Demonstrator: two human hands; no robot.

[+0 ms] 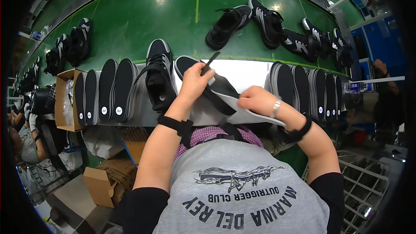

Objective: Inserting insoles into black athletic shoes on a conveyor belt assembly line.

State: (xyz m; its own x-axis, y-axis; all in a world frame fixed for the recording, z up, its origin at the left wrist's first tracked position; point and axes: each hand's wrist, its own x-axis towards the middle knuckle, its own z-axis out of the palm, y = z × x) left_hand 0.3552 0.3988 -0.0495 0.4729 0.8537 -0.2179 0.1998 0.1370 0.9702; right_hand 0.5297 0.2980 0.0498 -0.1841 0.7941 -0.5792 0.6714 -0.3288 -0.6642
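A black shoe (221,102) with a grey-edged toe lies slanted on the bench in front of me, its toe pointing away to the left. My left hand (196,81) is closed on the shoe's upper, at a dark strap or tongue that sticks up past the fingers. Pinched in my right hand (256,100) is an insole (258,116) with a pale grey underside. Its far end reaches the shoe's opening; how deep it goes is hidden. Just left of my left hand stands another black shoe (158,80), laced and with its opening toward me.
Stacks of black insoles line the bench edge, left (106,91) and right (284,84). An open cardboard box (67,121) stands at the left end. Across the green surface (169,0), more black shoes (227,26) lie at far left and right. Another person's gloved hands (32,121) show at far left.
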